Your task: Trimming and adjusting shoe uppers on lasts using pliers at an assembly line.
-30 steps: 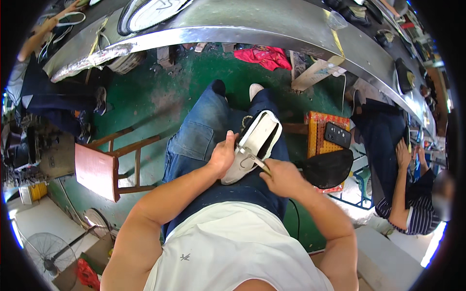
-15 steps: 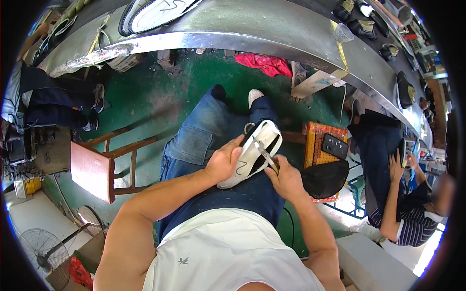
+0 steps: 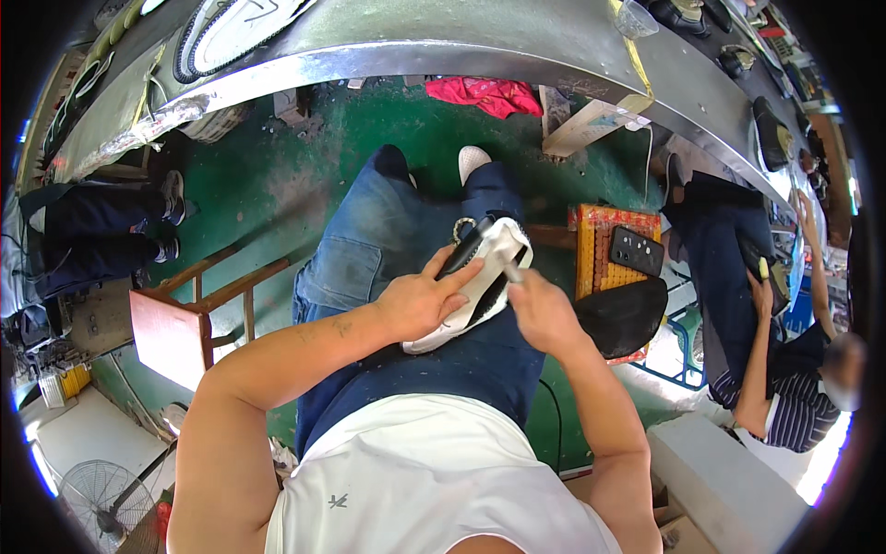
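A shoe [image 3: 452, 325] rests sole-up on my lap, its pale underside facing me and black upper material showing along the edges. My left hand [image 3: 425, 300] is closed around its left side, fingers lying along the sole edge and the dark upper. My right hand [image 3: 543, 312] grips a metal hand tool that looks like lasting pincers [image 3: 510, 270]. The tool's head is over the upper part of the sole, smeared by motion, so I cannot tell whether it touches. A beaded loop [image 3: 463, 228] shows by the shoe's far end.
A metal-edged workbench [image 3: 369, 61] curves across ahead. A wooden stool [image 3: 171, 332] stands left. At right, another seat [image 3: 595, 277] bears a phone [image 3: 637, 251] and a black rounded piece [image 3: 623, 319]. A co-worker [image 3: 780, 369] sits far right; red cloth [image 3: 484, 95] lies under the bench.
My right hand and the tool have shifted slightly and now blur. My left fingers have spread farther over the sole. The view has moved a little, and the co-worker's arms have changed position.
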`<state>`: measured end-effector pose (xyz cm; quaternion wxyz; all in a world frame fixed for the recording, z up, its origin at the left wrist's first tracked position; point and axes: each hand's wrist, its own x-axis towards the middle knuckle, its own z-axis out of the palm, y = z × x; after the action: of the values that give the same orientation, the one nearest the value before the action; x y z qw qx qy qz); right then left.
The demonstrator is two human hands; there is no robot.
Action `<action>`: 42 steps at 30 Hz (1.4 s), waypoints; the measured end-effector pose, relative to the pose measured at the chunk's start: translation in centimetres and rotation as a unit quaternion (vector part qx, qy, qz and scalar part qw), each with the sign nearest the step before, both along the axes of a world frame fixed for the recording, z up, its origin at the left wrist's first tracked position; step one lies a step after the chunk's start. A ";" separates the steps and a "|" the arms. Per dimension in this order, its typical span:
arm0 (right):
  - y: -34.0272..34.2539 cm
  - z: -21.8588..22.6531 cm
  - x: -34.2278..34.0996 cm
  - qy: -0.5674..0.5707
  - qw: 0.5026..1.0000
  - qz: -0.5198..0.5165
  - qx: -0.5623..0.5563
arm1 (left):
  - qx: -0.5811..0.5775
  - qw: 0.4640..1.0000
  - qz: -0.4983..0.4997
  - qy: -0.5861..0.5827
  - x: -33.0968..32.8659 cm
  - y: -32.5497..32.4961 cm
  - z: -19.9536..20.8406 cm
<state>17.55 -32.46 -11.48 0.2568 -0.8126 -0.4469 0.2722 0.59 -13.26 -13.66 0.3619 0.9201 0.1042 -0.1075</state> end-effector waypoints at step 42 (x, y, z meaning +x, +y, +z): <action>-8.5 0.4 -5.7 0.282 0.935 -0.191 0.098 | -0.306 0.917 0.213 -0.140 5.0 5.0 12.4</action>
<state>11.86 -40.97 -11.07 0.4978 -0.7434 -0.2171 0.3904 5.61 -8.23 -1.30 0.6510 0.7260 0.2083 0.0757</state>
